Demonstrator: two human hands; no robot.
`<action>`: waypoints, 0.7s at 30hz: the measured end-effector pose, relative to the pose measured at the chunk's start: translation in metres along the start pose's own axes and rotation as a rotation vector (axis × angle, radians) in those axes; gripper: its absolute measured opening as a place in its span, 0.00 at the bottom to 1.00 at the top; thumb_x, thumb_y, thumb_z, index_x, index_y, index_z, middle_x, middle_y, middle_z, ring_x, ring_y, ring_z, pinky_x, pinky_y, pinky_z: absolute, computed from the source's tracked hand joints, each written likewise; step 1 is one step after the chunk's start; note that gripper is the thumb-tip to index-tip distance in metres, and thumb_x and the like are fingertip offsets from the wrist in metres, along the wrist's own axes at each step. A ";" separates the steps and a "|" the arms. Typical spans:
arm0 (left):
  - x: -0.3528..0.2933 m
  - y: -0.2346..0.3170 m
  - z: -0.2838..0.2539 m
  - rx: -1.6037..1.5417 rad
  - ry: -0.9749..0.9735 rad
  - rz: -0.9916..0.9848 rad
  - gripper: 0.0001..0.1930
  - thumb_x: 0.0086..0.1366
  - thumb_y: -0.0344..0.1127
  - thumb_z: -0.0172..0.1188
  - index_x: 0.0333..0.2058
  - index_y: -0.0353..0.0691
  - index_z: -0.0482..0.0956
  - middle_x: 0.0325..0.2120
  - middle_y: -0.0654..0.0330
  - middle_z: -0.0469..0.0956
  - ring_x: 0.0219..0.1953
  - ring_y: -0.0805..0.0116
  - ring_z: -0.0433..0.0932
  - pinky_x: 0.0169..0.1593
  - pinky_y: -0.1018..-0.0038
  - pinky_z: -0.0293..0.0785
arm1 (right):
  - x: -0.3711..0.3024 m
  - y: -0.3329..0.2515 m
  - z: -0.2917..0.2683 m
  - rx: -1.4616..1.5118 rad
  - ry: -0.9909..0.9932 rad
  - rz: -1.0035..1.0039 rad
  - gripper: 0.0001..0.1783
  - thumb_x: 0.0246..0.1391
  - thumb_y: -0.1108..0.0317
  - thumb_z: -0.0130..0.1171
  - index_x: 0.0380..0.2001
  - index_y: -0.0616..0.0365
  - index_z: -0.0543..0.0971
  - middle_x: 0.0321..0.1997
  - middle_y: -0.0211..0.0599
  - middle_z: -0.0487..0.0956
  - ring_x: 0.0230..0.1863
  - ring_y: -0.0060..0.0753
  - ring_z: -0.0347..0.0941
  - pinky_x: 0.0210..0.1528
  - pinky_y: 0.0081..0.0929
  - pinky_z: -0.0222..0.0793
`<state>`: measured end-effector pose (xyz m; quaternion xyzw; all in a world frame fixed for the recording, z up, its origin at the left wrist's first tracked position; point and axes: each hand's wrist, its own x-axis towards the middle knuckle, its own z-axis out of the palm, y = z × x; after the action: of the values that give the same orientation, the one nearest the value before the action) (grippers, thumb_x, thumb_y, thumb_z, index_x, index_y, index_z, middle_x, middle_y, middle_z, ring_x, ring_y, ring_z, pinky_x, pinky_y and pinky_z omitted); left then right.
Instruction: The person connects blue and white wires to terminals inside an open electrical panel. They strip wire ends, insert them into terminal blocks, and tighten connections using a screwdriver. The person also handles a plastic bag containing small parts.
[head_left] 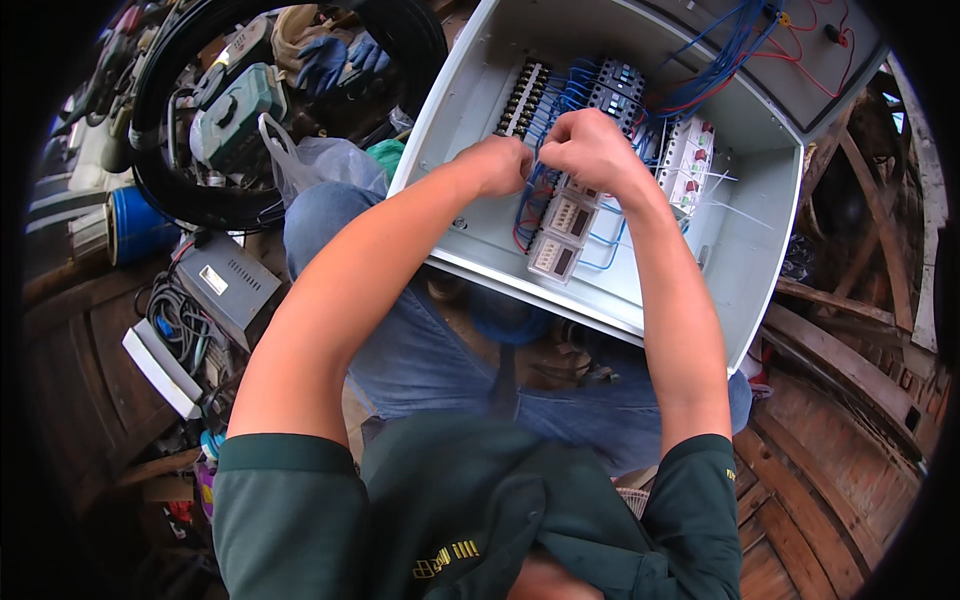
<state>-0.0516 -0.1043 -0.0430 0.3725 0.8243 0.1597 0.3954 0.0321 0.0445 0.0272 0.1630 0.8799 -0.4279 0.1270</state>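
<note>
A pale grey metal electrical enclosure (pixel 765 190) lies open before me. Inside it, my left hand (pixel 500 164) is closed in a pinch just below a black terminal strip (pixel 522 100). My right hand (pixel 588 150) is curled close beside it, its fingertips turned down among blue wires (pixel 570 92). What either hand pinches is hidden by the fingers. Black contactors (pixel 620 82) stand beyond the right hand. Small modules with clear covers (pixel 562 232) form a row below both hands. To the right of my right wrist is a row of white circuit breakers (pixel 688 165).
A bundle of blue and red wires (pixel 735 55) hangs at the enclosure's door (pixel 690 22). At left lie a black cable coil (pixel 150 110), a green case (pixel 240 115), blue gloves (pixel 325 65), a plastic bag (pixel 325 165) and a grey metal box (pixel 225 285). Wooden pieces (pixel 850 370) lie at right.
</note>
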 end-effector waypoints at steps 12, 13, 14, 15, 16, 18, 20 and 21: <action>0.004 -0.006 0.009 0.010 -0.008 0.052 0.07 0.54 0.32 0.64 0.32 0.39 0.82 0.32 0.51 0.83 0.37 0.54 0.81 0.43 0.64 0.77 | -0.011 -0.003 0.011 -0.707 -0.064 -0.244 0.07 0.42 0.68 0.62 0.26 0.55 0.85 0.32 0.39 0.83 0.44 0.39 0.72 0.50 0.38 0.59; 0.005 -0.008 0.010 0.009 -0.001 0.056 0.06 0.55 0.32 0.63 0.31 0.40 0.82 0.33 0.51 0.83 0.38 0.54 0.81 0.43 0.64 0.77 | -0.012 -0.006 0.013 -0.726 -0.071 -0.251 0.07 0.42 0.68 0.63 0.26 0.55 0.86 0.32 0.38 0.83 0.44 0.39 0.72 0.51 0.39 0.59; 0.006 -0.010 0.012 0.008 0.007 0.061 0.05 0.55 0.32 0.61 0.31 0.42 0.83 0.34 0.52 0.83 0.39 0.54 0.81 0.44 0.63 0.77 | -0.012 -0.009 0.016 -0.763 -0.074 -0.261 0.06 0.41 0.69 0.62 0.25 0.56 0.85 0.31 0.38 0.83 0.44 0.39 0.72 0.52 0.39 0.59; 0.007 -0.011 0.012 0.025 0.011 0.080 0.06 0.56 0.33 0.61 0.32 0.42 0.83 0.34 0.51 0.83 0.39 0.53 0.81 0.44 0.63 0.77 | -0.013 -0.012 0.020 -0.800 -0.077 -0.270 0.06 0.40 0.70 0.62 0.24 0.57 0.85 0.31 0.38 0.83 0.44 0.39 0.72 0.53 0.40 0.59; 0.007 -0.013 0.013 0.043 0.015 0.099 0.06 0.56 0.33 0.61 0.32 0.41 0.83 0.34 0.50 0.83 0.39 0.52 0.81 0.44 0.62 0.77 | -0.013 -0.014 0.022 -0.837 -0.079 -0.280 0.05 0.39 0.71 0.62 0.23 0.58 0.84 0.30 0.38 0.82 0.44 0.39 0.71 0.54 0.40 0.58; 0.010 -0.017 0.016 0.051 0.028 0.125 0.08 0.57 0.35 0.60 0.33 0.40 0.84 0.35 0.49 0.83 0.39 0.50 0.81 0.44 0.61 0.77 | -0.010 -0.011 0.026 -0.812 -0.090 -0.298 0.06 0.36 0.73 0.61 0.22 0.59 0.83 0.29 0.38 0.82 0.43 0.40 0.72 0.55 0.41 0.58; 0.012 -0.025 0.021 0.031 0.046 0.137 0.11 0.57 0.38 0.59 0.35 0.39 0.84 0.35 0.47 0.83 0.40 0.49 0.81 0.45 0.60 0.77 | -0.008 -0.010 0.030 -0.799 -0.083 -0.324 0.06 0.35 0.74 0.61 0.22 0.60 0.83 0.29 0.39 0.82 0.43 0.41 0.72 0.55 0.42 0.58; 0.011 -0.020 0.019 0.031 0.054 0.143 0.12 0.58 0.39 0.59 0.35 0.39 0.84 0.36 0.46 0.83 0.40 0.48 0.81 0.45 0.60 0.77 | -0.008 -0.007 0.031 -0.797 -0.070 -0.333 0.06 0.35 0.74 0.61 0.22 0.60 0.83 0.29 0.40 0.82 0.42 0.41 0.72 0.56 0.42 0.58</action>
<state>-0.0512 -0.1105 -0.0718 0.4321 0.8082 0.1849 0.3550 0.0398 0.0148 0.0164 -0.0575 0.9858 -0.0744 0.1391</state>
